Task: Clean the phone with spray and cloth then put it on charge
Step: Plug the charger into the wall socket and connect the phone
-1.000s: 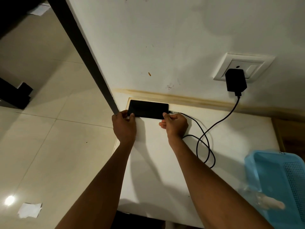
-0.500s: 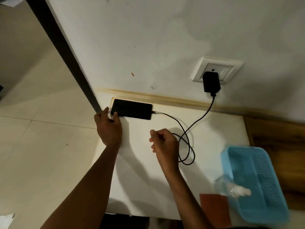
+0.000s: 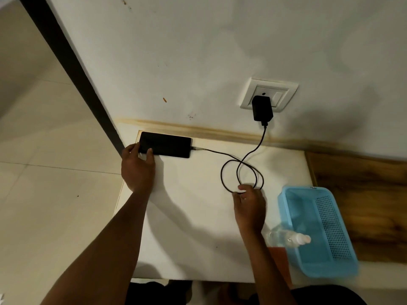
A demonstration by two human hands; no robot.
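With the flat black phone (image 3: 165,147) lying lengthwise along the far-left desk (image 3: 193,216) edge, the left hand (image 3: 137,170) pinches its near-left corner, while the right hand (image 3: 250,205), well apart, fingers the looped black cable (image 3: 222,175).

Orange cloth (image 3: 278,258) mostly behind right forearm and spray bottle (image 3: 286,238); right fingers' (image 3: 240,195) hold on cable (image 3: 229,170) unclear
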